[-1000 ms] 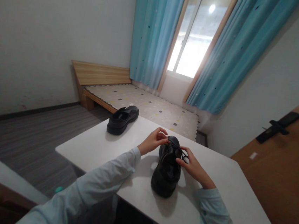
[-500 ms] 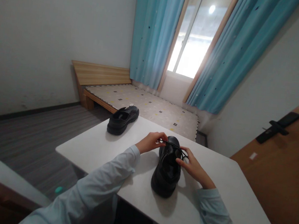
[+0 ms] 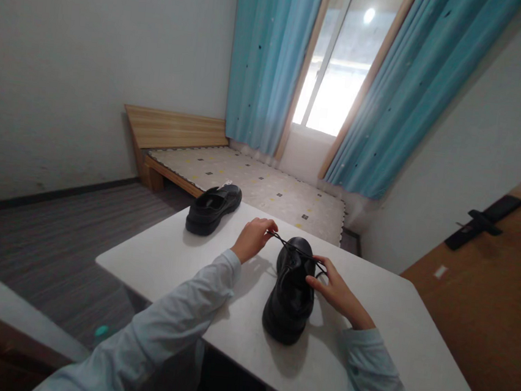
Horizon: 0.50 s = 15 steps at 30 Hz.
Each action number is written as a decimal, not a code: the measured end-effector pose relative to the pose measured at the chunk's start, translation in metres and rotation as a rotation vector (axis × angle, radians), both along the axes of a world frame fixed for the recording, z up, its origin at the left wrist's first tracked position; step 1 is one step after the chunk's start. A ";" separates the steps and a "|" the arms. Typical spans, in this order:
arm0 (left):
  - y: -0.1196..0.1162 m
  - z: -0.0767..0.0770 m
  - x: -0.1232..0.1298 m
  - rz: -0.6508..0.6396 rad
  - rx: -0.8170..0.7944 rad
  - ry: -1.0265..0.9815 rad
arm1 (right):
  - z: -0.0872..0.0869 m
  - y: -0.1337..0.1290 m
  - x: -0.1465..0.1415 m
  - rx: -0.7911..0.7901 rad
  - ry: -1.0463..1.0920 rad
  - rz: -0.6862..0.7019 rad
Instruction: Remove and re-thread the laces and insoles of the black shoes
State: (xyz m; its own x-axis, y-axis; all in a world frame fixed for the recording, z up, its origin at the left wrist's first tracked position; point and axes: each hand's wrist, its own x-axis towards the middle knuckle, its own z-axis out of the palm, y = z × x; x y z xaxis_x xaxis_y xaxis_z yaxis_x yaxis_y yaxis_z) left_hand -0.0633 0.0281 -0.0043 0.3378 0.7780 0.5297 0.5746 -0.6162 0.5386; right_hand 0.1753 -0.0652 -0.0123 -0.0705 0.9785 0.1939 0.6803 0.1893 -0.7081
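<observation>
A black shoe (image 3: pixel 289 303) stands upright on the white table (image 3: pixel 381 330), its toe pointing away from me. My left hand (image 3: pixel 254 238) is to the left of its toe, raised over the table, with fingers pinched on a black shoelace (image 3: pixel 280 238) drawn out from the shoe. At the shoe's right side, my right hand (image 3: pixel 332 290) has its fingertips on the lace, with the thumb against the shoe's opening. A second black shoe (image 3: pixel 213 209) sits at the table's far left corner.
Beyond the table is a low wooden bed (image 3: pixel 253 179) with a patterned mattress, under a window with blue curtains (image 3: pixel 273 67). A wooden door (image 3: pixel 502 274) is on the right. A small green object (image 3: pixel 101 331) lies on the floor at the lower left.
My left hand has moved away from the shoe, left and slightly upward, and the lace in it now stretches out farther. My right hand has hardly moved.
</observation>
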 end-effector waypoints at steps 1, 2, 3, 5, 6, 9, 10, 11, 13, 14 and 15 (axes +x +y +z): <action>0.001 0.001 -0.001 0.004 0.000 -0.017 | 0.000 0.000 0.000 -0.002 -0.004 0.000; 0.002 0.001 -0.001 -0.001 -0.009 -0.046 | 0.000 0.000 0.000 -0.003 -0.007 -0.001; 0.003 0.002 -0.001 -0.011 -0.034 -0.088 | 0.000 0.000 0.000 -0.003 -0.009 -0.002; 0.005 0.002 -0.001 -0.046 -0.119 -0.215 | 0.000 -0.001 0.001 -0.002 -0.011 -0.004; 0.005 0.003 -0.001 -0.074 -0.173 -0.293 | 0.000 -0.001 0.001 -0.001 -0.012 -0.004; 0.005 0.005 0.000 -0.219 -0.357 -0.557 | 0.000 -0.002 0.002 0.000 -0.015 -0.008; 0.003 0.006 0.001 -0.282 -0.424 -0.636 | -0.001 -0.002 0.002 -0.001 -0.015 -0.010; 0.002 0.007 0.001 -0.343 -0.487 -0.704 | -0.001 -0.002 0.002 -0.001 -0.016 -0.011; -0.001 0.009 0.001 -0.438 -0.578 -0.794 | 0.000 -0.002 0.002 -0.002 -0.016 -0.015; -0.002 0.010 0.002 -0.460 -0.600 -0.819 | 0.000 -0.002 0.002 -0.001 -0.016 -0.016; -0.003 0.011 0.002 -0.464 -0.609 -0.836 | 0.000 -0.002 0.002 -0.001 -0.017 -0.016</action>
State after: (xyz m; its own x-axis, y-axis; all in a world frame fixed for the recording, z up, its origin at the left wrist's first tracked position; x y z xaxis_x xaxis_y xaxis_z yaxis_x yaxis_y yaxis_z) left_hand -0.0617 0.0253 0.0064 0.3785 0.8755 0.3006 -0.3218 -0.1800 0.9295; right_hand 0.1772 -0.0674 -0.0125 -0.0584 0.9797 0.1919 0.6953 0.1779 -0.6964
